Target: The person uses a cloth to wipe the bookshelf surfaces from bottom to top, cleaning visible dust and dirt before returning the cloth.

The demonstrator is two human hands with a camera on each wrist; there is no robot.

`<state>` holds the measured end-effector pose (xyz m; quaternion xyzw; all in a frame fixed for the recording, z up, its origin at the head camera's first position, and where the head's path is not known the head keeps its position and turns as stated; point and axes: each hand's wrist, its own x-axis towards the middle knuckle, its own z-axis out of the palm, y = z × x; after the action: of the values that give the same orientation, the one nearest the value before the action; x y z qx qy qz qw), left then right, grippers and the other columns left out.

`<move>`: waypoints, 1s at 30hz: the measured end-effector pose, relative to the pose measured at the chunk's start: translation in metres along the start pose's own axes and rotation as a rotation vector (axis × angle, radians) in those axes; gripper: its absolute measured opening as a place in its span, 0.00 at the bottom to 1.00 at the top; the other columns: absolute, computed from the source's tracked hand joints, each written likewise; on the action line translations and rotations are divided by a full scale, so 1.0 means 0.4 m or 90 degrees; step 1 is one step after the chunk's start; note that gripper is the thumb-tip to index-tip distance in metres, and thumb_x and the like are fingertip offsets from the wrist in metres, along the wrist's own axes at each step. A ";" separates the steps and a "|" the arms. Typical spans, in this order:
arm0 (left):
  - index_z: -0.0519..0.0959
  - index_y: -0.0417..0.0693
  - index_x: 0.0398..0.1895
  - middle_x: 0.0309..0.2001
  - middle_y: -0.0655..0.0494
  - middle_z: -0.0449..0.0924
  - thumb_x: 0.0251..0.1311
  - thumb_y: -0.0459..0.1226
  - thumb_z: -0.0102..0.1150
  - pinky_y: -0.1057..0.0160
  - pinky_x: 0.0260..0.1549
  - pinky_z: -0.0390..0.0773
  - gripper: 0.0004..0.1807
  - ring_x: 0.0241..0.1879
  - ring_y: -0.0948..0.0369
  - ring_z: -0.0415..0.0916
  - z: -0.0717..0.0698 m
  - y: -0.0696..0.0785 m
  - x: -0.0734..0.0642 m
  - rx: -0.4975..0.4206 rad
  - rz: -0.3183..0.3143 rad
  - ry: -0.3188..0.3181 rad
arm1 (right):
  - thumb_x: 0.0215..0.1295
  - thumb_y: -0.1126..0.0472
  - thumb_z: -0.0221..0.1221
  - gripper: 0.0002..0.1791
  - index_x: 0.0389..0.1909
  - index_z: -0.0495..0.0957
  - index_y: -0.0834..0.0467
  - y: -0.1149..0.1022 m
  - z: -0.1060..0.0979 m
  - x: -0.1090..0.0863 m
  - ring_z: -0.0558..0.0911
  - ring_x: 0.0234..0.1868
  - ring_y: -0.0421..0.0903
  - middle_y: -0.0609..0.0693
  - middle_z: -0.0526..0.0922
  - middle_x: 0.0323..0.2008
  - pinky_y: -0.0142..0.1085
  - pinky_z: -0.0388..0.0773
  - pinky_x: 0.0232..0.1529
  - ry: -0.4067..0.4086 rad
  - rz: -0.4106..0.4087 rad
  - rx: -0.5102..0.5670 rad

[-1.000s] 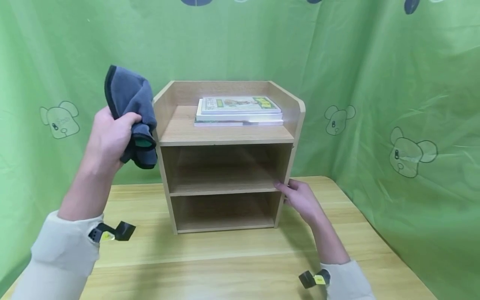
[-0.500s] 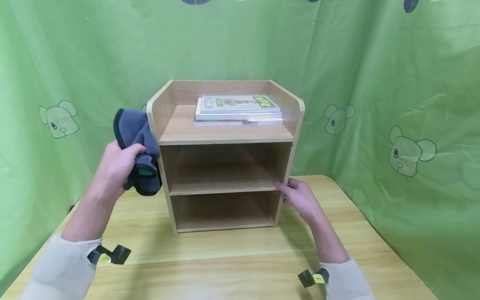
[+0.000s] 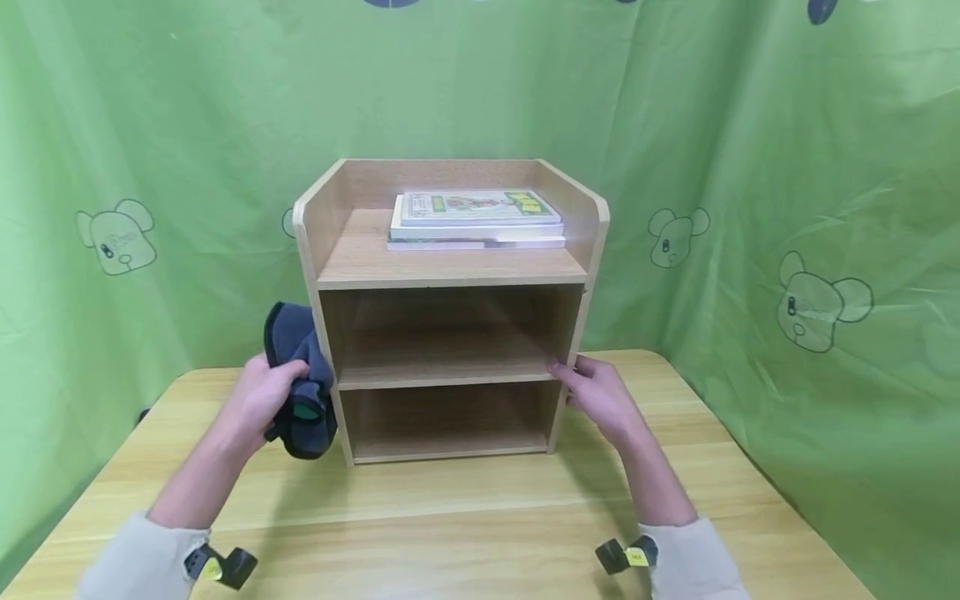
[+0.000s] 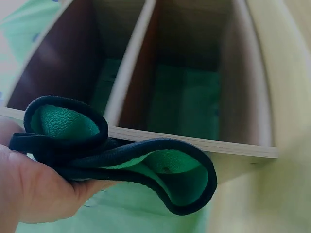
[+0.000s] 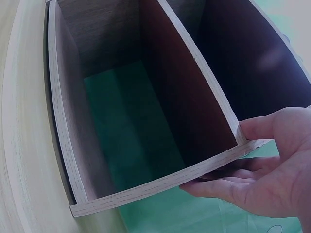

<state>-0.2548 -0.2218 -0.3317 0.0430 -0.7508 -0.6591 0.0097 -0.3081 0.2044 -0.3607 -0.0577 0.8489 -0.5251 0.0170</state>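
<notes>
A small wooden shelf unit (image 3: 453, 382) stands on the table, its two lower compartments facing me. My left hand (image 3: 262, 393) grips a bunched dark blue-grey cloth (image 3: 303, 425) against the outside of the unit's left side panel. In the left wrist view the folded cloth (image 4: 184, 167) shows a green underside and black edging, close along the panel's front edge. My right hand (image 3: 600, 400) holds the right side panel, thumb on the front edge at the middle shelf. The right wrist view has the fingers (image 5: 218, 188) behind that panel.
A short stack of books (image 3: 480, 218) lies on the unit's top shelf, inside its raised rim. The pale wooden table (image 3: 450, 533) extends in front and to both sides. A green curtain (image 3: 480, 83) with printed bear faces hangs behind and on the right.
My left hand has moved down along the left side panel with the cloth, from beside the top rim to about the lower shelves. The right hand and the shelf unit stay in place.
</notes>
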 end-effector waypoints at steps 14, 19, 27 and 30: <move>0.66 0.36 0.47 0.30 0.57 0.74 0.68 0.32 0.43 0.63 0.31 0.78 0.09 0.29 0.63 0.75 0.028 -0.210 0.058 -0.047 -0.110 -0.044 | 0.75 0.44 0.54 0.36 0.70 0.67 0.67 0.005 0.000 -0.002 0.72 0.69 0.64 0.65 0.71 0.70 0.57 0.69 0.68 0.003 -0.004 -0.008; 0.65 0.37 0.47 0.28 0.57 0.76 0.68 0.32 0.43 0.62 0.30 0.81 0.09 0.27 0.63 0.78 0.031 -0.243 0.071 -0.033 -0.122 -0.044 | 0.75 0.45 0.55 0.35 0.71 0.67 0.67 -0.001 -0.002 0.000 0.71 0.70 0.63 0.65 0.70 0.71 0.57 0.69 0.68 -0.001 -0.006 0.000; 0.68 0.36 0.44 0.29 0.55 0.77 0.70 0.33 0.43 0.62 0.32 0.81 0.08 0.29 0.62 0.79 0.016 -0.258 0.068 -0.014 -0.128 -0.083 | 0.75 0.44 0.54 0.37 0.72 0.66 0.66 -0.005 -0.002 0.001 0.71 0.70 0.64 0.64 0.70 0.71 0.58 0.68 0.69 -0.002 -0.003 -0.003; 0.68 0.33 0.47 0.31 0.54 0.78 0.70 0.33 0.43 0.61 0.33 0.81 0.11 0.31 0.61 0.79 0.008 -0.261 0.063 -0.006 -0.125 -0.106 | 0.75 0.44 0.55 0.37 0.72 0.66 0.66 -0.004 -0.002 0.001 0.72 0.70 0.64 0.64 0.70 0.71 0.58 0.68 0.69 -0.002 -0.001 -0.002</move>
<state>-0.2748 -0.2339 -0.4366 0.0616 -0.7382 -0.6615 -0.1168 -0.3083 0.2042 -0.3589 -0.0595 0.8496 -0.5237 0.0176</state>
